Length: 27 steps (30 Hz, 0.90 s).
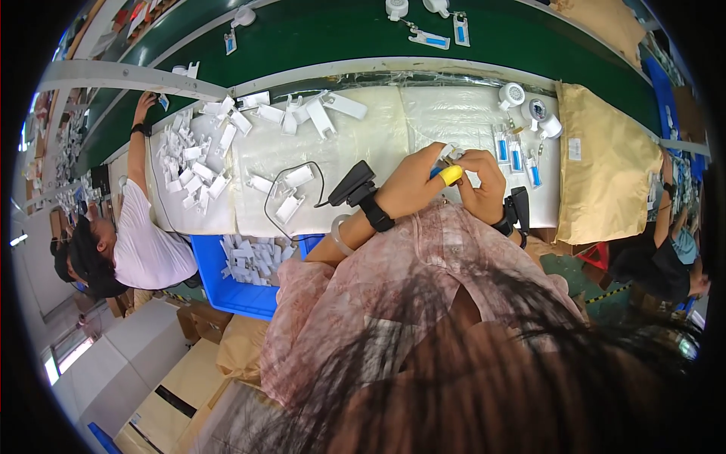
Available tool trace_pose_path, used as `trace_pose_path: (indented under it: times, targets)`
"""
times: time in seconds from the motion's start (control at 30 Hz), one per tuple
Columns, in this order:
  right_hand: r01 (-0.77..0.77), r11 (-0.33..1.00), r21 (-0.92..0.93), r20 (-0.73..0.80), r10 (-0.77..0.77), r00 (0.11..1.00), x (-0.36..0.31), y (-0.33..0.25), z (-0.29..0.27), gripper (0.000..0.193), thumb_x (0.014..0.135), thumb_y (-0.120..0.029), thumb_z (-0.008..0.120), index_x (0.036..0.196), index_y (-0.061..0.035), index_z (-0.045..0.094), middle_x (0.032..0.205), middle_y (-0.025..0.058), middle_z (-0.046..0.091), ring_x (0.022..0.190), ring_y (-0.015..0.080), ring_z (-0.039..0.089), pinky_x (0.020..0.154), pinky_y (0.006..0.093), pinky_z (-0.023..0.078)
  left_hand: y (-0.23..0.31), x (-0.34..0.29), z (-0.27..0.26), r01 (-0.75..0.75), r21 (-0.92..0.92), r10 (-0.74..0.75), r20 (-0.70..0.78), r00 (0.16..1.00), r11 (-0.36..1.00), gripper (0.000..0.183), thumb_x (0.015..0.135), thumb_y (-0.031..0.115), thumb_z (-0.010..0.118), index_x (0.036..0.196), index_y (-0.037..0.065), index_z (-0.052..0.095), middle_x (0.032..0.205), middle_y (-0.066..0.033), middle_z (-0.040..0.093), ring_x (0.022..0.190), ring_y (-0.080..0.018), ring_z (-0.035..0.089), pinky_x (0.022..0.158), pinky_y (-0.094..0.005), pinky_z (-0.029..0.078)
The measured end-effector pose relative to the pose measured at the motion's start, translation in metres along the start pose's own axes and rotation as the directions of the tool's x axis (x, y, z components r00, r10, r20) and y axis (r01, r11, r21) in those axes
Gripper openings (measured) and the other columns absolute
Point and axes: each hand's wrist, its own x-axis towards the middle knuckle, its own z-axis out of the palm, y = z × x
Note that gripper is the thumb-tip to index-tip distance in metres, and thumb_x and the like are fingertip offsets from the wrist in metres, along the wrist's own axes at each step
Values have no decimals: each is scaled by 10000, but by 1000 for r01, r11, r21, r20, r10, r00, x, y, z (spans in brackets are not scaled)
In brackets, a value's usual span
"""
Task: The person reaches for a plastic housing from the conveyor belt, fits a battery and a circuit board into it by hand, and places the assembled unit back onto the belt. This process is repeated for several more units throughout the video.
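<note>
My left hand (pixel 414 181) and my right hand (pixel 482 181) meet over the near edge of the table, fingers bent and closed. Between them is a small white part (pixel 448 153), with a bit of blue beside it; the fingers hide most of it. Something yellow (pixel 451 175) covers the tip of my left thumb. Just right of my hands lie several white holders with blue cylinders (pixel 516 155), joined to round white heads (pixel 511 95). To the left, loose white plastic housings (pixel 300 176) rest beside a black cable (pixel 323 185).
A heap of white housings (pixel 198 170) covers the table's left side. Below it stands a blue bin (pixel 238 293) with more white pieces. Brown paper (pixel 605 166) lies at right. A green conveyor belt (pixel 325 38) runs behind, carrying similar units. A co-worker (pixel 155 234) reaches in from the left.
</note>
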Motion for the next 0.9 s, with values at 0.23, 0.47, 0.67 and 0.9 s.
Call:
trace_pose_path:
  times: [0.23,0.47,0.67,0.9]
  targets:
    - [192,981,-31,-18,-192,981,3,-7,-2,302,697,162,621,954,4,642,872,140,610,813,283,614,712,333,500,2,-5,-2,-116,-15,116,-36,993,993,352,890,192,632,1154,1,498,903,-171,605,778,-280,579,699,-347,467]
    - [241,970,-37,-25,-242,970,3,-14,-4,337,663,181,619,950,9,651,864,130,597,784,276,614,682,330,511,21,-9,-11,85,-179,-69,91,993,980,445,854,250,679,1151,-24,494,955,-217,595,856,-358,587,746,-382,469]
    - [241,970,-16,-26,-242,970,3,-16,-3,319,667,177,626,938,11,652,860,124,597,790,275,614,703,339,510,12,-11,-8,-69,-111,73,26,997,991,473,847,249,689,1173,-28,487,993,-221,595,883,-367,590,765,-385,472]
    - [165,986,-10,-33,-165,986,5,-21,-1,250,740,141,626,954,12,630,870,139,605,820,284,608,757,347,489,4,-11,-3,-96,-92,98,20,995,991,514,861,241,669,1224,-55,455,1047,-253,575,951,-393,581,802,-405,467]
